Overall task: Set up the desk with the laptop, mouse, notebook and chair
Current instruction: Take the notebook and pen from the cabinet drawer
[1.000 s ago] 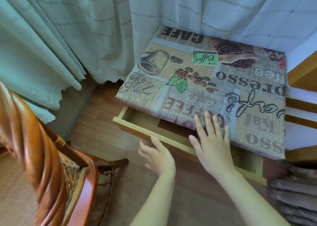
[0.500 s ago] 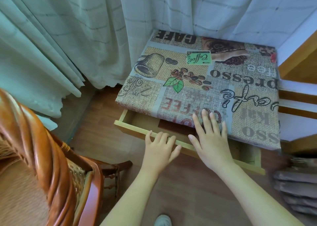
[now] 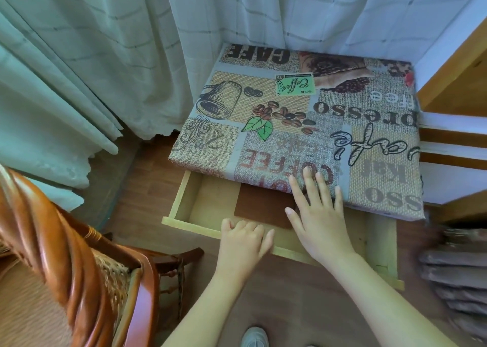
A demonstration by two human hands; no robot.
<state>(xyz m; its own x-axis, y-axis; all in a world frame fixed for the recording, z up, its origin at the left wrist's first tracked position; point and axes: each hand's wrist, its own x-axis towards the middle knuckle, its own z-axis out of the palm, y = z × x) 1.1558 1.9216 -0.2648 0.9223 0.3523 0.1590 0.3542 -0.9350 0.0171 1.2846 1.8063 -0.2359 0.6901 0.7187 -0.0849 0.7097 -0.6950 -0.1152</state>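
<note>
At the near edge a pale shoe (image 3: 255, 336) shows on the wooden floor (image 3: 290, 294), and at the near left stands the chair (image 3: 68, 262), its twisted wooden back rail and woven cane seat turned toward the camera. Just beyond, the left hand (image 3: 243, 244) rests on the front rail of the open drawer (image 3: 189, 224), its fingers curled over the rail's top edge in a loose grip on the wood. Beside it to the right, the right hand (image 3: 320, 222) lies flat and open, fingers spread, holding nothing; its palm hovers over the drawer and its fingertips reach the near edge of the patterned cloth (image 3: 303, 125). Inside the drawer lies a flat brown notebook (image 3: 261, 207), partly hidden under the worktop's edge and the right hand. The coffee-print cloth covers the worktop, which looks bare otherwise. Farther back and to the left hang pale checked curtains (image 3: 105, 56).
</note>
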